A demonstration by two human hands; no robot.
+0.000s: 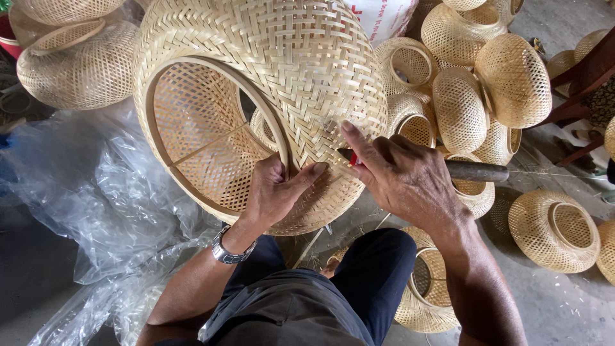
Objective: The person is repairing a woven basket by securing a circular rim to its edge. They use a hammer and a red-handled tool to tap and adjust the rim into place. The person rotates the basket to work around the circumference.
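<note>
While the left hand clamps its fingers on the woven shade's rim to steady it, the right hand grips a dark-handled tool, forefinger guiding its tip along the weave.

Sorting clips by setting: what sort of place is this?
Likely a bamboo-weaving workshop: finished woven shades lie piled on the concrete floor, and the left hand steadies a large woven shade.

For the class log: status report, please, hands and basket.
Left hand grips basket rim. Right hand holds dark-handled tool against weave. Nothing blocking.
</note>
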